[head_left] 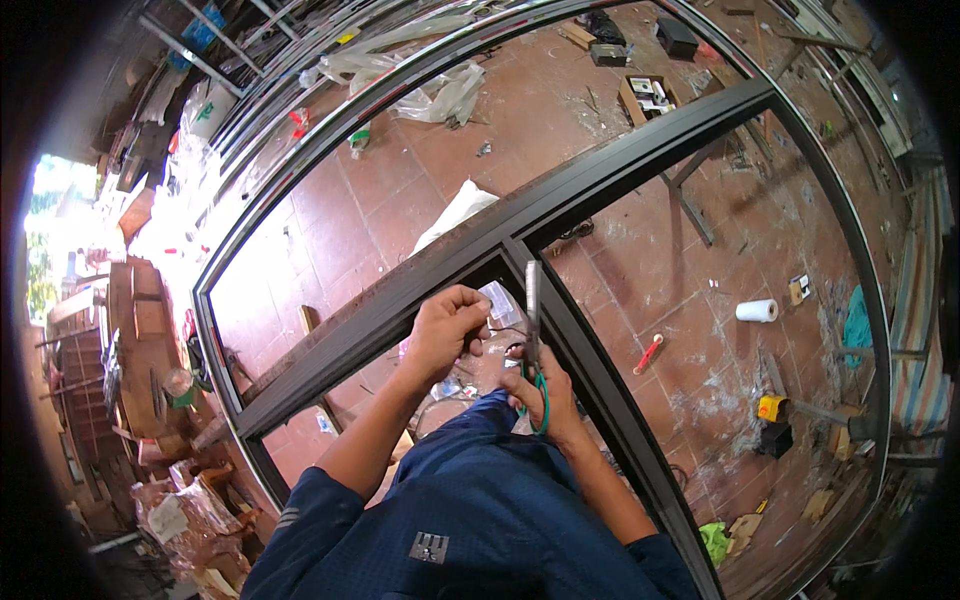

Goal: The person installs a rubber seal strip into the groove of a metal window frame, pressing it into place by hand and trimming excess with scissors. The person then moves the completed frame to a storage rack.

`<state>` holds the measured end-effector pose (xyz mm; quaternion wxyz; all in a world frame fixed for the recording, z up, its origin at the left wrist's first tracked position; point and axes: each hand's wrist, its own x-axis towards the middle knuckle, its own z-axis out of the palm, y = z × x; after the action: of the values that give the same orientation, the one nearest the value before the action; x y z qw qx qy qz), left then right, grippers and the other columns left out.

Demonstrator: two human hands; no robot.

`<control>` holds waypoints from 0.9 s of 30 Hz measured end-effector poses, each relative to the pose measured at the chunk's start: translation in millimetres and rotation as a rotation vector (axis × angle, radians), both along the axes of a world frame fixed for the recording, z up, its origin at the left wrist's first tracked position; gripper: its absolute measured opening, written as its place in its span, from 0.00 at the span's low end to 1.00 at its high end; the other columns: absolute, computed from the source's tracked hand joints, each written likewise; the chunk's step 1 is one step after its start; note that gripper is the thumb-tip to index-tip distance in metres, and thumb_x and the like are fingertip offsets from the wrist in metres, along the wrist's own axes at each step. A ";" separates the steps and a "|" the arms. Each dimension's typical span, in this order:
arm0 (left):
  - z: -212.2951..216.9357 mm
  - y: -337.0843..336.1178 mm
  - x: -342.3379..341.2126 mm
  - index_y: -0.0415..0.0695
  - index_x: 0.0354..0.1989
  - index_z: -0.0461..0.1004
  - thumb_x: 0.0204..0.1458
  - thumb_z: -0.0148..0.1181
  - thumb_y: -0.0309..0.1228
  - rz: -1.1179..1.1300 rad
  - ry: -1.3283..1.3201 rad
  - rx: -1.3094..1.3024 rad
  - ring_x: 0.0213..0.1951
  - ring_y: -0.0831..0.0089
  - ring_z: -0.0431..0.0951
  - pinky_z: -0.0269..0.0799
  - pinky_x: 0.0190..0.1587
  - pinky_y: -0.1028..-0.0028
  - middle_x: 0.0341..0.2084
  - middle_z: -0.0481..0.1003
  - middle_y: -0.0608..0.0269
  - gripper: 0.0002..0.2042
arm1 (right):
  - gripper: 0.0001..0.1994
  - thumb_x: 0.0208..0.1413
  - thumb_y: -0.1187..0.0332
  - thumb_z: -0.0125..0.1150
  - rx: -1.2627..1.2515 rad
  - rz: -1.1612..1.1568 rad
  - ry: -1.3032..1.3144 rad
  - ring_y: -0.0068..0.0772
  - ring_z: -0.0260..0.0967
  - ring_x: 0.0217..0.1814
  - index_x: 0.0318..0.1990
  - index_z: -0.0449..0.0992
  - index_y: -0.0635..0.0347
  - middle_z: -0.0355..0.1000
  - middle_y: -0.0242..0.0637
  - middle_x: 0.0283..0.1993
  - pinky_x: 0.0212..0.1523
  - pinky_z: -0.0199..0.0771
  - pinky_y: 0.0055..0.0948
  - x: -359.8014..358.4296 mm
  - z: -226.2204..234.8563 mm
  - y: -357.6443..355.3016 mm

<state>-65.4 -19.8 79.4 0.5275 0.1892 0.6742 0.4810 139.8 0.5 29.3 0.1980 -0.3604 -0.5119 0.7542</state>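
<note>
In front of my body, my right hand [543, 392] is closed around scissors [533, 305] with green handles, their metal blades pointing up and away from me. My left hand [448, 328], just left of the blades, has its thumb and fingers pinched together. A thin dark strip [512, 330] runs from those fingertips toward the scissors; whether the blades touch it I cannot tell. Below and around both hands spreads a large dark metal frame [600, 170], with a crossbar and a dividing bar [590, 370] passing close beside the scissors.
Red-brown floor tiles show through the frame. On them lie a white roll [757, 310], a red tube [649, 354], a yellow-and-black tool [772, 408], a small open box [647, 98] and plastic sheeting [440, 95]. Long metal profiles are stacked at the far left; wood and wrapped bundles [185, 510] crowd the left side.
</note>
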 end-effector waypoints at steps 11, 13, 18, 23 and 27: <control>-40.2 -6.0 64.4 0.43 0.47 0.77 0.68 0.59 0.41 0.589 -0.269 0.108 0.30 0.69 0.81 0.76 0.31 0.72 0.33 0.80 0.59 0.13 | 0.16 0.61 0.75 0.60 -0.176 -0.046 0.225 0.27 0.72 0.23 0.54 0.66 0.63 0.78 0.47 0.30 0.26 0.74 0.26 52.4 20.0 16.3; -70.7 -0.2 69.7 0.41 0.44 0.78 0.66 0.60 0.41 0.513 -0.036 0.004 0.30 0.68 0.83 0.76 0.31 0.71 0.32 0.82 0.58 0.14 | 0.16 0.61 0.75 0.60 -0.157 -0.091 0.276 0.28 0.71 0.22 0.54 0.66 0.62 0.78 0.47 0.30 0.25 0.74 0.26 57.2 12.4 22.1; -102.6 45.1 77.7 0.38 0.38 0.81 0.60 0.59 0.47 0.407 0.850 -0.215 0.36 0.41 0.83 0.77 0.41 0.51 0.31 0.82 0.41 0.20 | 0.15 0.62 0.74 0.60 0.040 -0.148 0.237 0.27 0.71 0.21 0.54 0.66 0.64 0.78 0.47 0.31 0.24 0.73 0.26 62.7 9.1 10.5; -93.0 55.8 77.6 0.40 0.34 0.77 0.64 0.56 0.42 0.306 1.208 -0.375 0.35 0.38 0.83 0.78 0.40 0.45 0.28 0.82 0.39 0.16 | 0.14 0.64 0.75 0.59 -0.115 -0.160 0.289 0.24 0.71 0.22 0.54 0.66 0.64 0.79 0.44 0.32 0.24 0.72 0.24 57.9 15.0 20.9; -82.0 56.6 81.4 0.39 0.33 0.77 0.62 0.54 0.37 0.136 1.313 -0.464 0.34 0.40 0.85 0.79 0.38 0.46 0.28 0.82 0.39 0.13 | 0.13 0.65 0.75 0.59 -0.153 -0.163 0.311 0.22 0.70 0.21 0.53 0.66 0.63 0.79 0.41 0.31 0.23 0.72 0.22 59.7 18.1 28.0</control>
<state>16.0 36.8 -2.5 0.0064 0.2808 0.9491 0.1427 199.5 28.5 47.4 0.3070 -0.2937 -0.3854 0.8191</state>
